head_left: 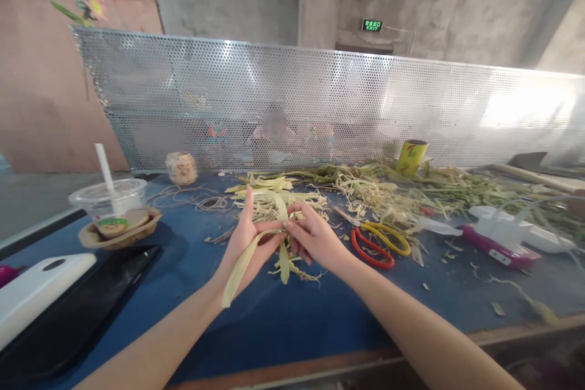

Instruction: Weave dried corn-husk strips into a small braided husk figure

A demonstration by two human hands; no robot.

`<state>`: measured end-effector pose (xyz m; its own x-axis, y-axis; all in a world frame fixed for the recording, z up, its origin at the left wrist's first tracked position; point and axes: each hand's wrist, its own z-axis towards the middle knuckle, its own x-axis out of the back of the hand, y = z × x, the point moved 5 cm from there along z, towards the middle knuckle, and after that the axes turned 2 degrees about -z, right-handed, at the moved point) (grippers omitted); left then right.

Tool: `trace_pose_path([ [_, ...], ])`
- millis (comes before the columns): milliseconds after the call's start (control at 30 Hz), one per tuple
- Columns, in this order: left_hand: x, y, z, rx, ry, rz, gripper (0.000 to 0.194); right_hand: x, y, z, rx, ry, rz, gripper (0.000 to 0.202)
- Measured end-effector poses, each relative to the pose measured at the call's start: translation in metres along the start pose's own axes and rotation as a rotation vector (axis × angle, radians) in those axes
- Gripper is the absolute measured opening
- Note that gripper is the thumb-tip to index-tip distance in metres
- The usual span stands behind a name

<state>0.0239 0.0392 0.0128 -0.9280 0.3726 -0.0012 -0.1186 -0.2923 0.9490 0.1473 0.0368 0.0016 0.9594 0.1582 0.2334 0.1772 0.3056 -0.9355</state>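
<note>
Both hands meet over the blue table, near the middle of the view. My left hand has its thumb raised, and its fingers pinch pale green husk strips. One long strip hangs across the left palm, and another strip hangs down between the hands. My right hand pinches the same strips at the point where they cross, its fingertips close to the left ones. A small braided piece shows just below the hands, partly hidden by them.
Red and yellow scissors lie right of my right hand. Dried husks spread behind. A plastic cup, black tray and twine are left. A yellow tube and purple-white device stand right; a perforated metal screen rises behind.
</note>
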Motion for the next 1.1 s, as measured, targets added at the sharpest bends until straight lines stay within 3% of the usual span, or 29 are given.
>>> trace_pose_path([
  [100, 0.006, 0.001, 0.002, -0.002, 0.038, 0.025, 0.110, 0.007, 0.000, 0.000, 0.078, 0.087, -0.094, 0.017],
  [233, 0.013, -0.001, 0.006, 0.050, 0.100, -0.093, 0.114, 0.017, -0.016, -0.007, 0.367, 0.219, -0.502, 0.032],
  [333, 0.017, -0.005, 0.008, 0.125, 0.144, -0.211, 0.110, 0.010, -0.026, -0.014, 0.587, 0.146, -0.749, 0.033],
  [500, 0.019, -0.007, 0.008, 0.145, 0.154, -0.259, 0.107, 0.004, -0.029, -0.019, 0.777, 0.111, -0.725, 0.014],
  [667, 0.020, -0.006, 0.010, 0.094, 0.187, -0.180, 0.116, 0.007, -0.028, -0.017, 0.769, 0.161, -0.695, 0.021],
  [867, 0.018, 0.000, 0.009, 0.075, 0.142, -0.068, 0.114, 0.016, -0.033, -0.015, 0.743, 0.258, -0.654, 0.014],
  [967, 0.017, 0.003, 0.007, 0.065, 0.120, 0.010, 0.108, 0.019, -0.032, -0.012, 0.628, 0.270, -0.662, 0.007],
  [1100, 0.015, 0.003, 0.005, 0.050, 0.100, 0.065, 0.111, 0.020, -0.020, -0.008, 0.327, 0.235, -0.514, 0.010],
])
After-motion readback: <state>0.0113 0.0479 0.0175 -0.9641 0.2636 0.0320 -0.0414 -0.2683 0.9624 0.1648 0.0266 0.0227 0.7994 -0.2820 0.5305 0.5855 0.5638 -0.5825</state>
